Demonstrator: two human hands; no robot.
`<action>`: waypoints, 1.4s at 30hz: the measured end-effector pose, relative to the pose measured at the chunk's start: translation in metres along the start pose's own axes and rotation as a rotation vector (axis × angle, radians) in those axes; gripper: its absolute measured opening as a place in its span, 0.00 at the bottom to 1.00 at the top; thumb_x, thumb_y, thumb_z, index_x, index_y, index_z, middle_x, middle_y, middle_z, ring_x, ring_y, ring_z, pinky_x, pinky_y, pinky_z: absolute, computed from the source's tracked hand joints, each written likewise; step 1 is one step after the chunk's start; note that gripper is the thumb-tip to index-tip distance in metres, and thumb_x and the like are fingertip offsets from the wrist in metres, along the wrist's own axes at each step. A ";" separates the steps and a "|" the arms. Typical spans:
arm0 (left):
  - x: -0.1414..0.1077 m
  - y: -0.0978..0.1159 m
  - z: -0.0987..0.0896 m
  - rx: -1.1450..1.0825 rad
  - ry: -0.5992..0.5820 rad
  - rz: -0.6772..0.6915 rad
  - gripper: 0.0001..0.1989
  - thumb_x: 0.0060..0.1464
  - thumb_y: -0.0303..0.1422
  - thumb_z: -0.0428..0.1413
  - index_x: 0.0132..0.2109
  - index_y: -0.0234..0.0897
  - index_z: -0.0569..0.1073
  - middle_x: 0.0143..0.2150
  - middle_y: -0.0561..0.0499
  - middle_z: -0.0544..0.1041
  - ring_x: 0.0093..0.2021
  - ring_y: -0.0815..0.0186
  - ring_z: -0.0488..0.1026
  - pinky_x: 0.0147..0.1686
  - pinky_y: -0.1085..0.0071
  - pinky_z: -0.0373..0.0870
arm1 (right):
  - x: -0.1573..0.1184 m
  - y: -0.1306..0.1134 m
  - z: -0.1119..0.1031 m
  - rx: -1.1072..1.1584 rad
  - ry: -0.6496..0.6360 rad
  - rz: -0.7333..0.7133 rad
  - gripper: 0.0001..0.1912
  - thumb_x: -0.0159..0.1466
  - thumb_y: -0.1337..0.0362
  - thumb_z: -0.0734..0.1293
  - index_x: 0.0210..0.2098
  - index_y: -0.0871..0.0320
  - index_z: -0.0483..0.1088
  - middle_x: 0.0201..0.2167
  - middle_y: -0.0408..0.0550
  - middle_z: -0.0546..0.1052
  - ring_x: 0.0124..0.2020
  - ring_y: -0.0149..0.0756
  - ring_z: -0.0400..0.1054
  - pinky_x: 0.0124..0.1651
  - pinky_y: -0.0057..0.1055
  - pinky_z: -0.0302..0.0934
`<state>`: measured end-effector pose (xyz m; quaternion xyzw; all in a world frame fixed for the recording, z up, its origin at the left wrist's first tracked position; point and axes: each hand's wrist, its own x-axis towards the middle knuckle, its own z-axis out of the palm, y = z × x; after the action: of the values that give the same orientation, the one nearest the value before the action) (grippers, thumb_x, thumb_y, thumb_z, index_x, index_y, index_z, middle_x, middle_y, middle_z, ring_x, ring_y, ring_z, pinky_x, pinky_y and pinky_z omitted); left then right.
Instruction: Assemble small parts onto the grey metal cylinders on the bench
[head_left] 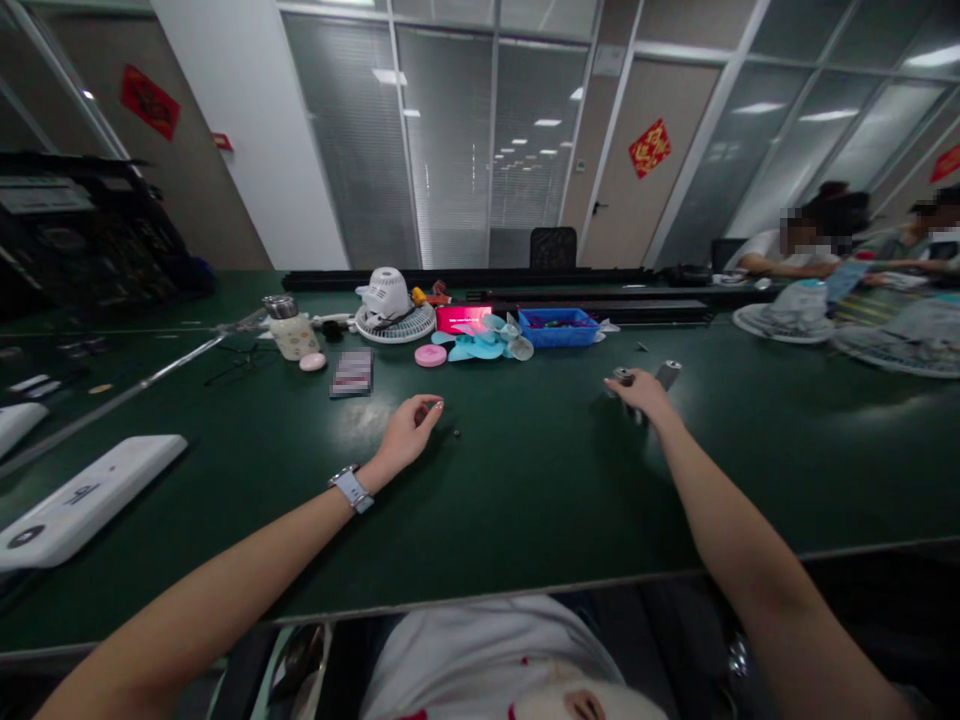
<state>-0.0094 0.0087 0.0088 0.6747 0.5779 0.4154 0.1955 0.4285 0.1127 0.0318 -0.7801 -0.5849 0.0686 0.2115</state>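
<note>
My left hand (pixel 411 430) hovers over the green table, fingers curled with thumb and fingertips close together; what they hold, if anything, is too small to tell. Just right of it, a tiny dark piece (pixel 457 433) lies on the tabletop. Farther right, my right hand (pixel 639 393) is closed around a small grey metallic object (pixel 622 376), partly covered by the fingers. Behind that hand stands a grey cylindrical part (pixel 668 374), its lower end hidden. A small thin piece (pixel 642 347) lies beyond the right hand.
Along the back are a bottle (pixel 291 328), a white fan (pixel 390 305), a pink round item (pixel 430 355), blue fan blades (pixel 487 340) and a blue bin (pixel 559 327). A white device (pixel 90 495) lies left. People sit at the far right near more fan parts (pixel 795 310).
</note>
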 end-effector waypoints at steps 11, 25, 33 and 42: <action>-0.001 0.002 0.002 -0.088 0.033 -0.054 0.18 0.59 0.46 0.51 0.45 0.36 0.73 0.38 0.47 0.77 0.36 0.62 0.73 0.37 0.66 0.69 | -0.142 -0.145 0.049 0.265 -0.171 -1.130 0.20 0.68 0.60 0.63 0.59 0.51 0.70 0.61 0.52 0.70 0.66 0.43 0.59 0.65 0.48 0.53; -0.002 0.002 0.001 -0.092 0.009 -0.072 0.20 0.59 0.48 0.51 0.47 0.37 0.72 0.38 0.47 0.77 0.34 0.63 0.74 0.34 0.67 0.69 | -0.122 -0.130 0.034 0.259 -0.083 -0.974 0.23 0.64 0.77 0.60 0.51 0.52 0.77 0.48 0.46 0.80 0.50 0.39 0.74 0.56 0.40 0.65; -0.003 0.006 0.000 -0.052 0.002 -0.069 0.19 0.59 0.47 0.51 0.46 0.37 0.72 0.36 0.48 0.77 0.33 0.63 0.74 0.34 0.67 0.69 | -0.024 -0.026 -0.039 0.161 0.326 -0.389 0.22 0.61 0.74 0.63 0.53 0.56 0.75 0.42 0.49 0.82 0.46 0.41 0.76 0.55 0.38 0.65; -0.002 -0.001 0.002 -0.044 -0.025 -0.060 0.20 0.60 0.47 0.50 0.48 0.37 0.71 0.36 0.48 0.76 0.34 0.62 0.75 0.35 0.66 0.69 | -0.020 -0.019 -0.031 0.110 0.236 -0.345 0.21 0.62 0.73 0.63 0.53 0.57 0.75 0.41 0.50 0.82 0.45 0.40 0.76 0.54 0.38 0.66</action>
<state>-0.0086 0.0074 0.0069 0.6578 0.5859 0.4137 0.2300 0.4163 0.0905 0.0646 -0.6583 -0.6762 -0.0287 0.3295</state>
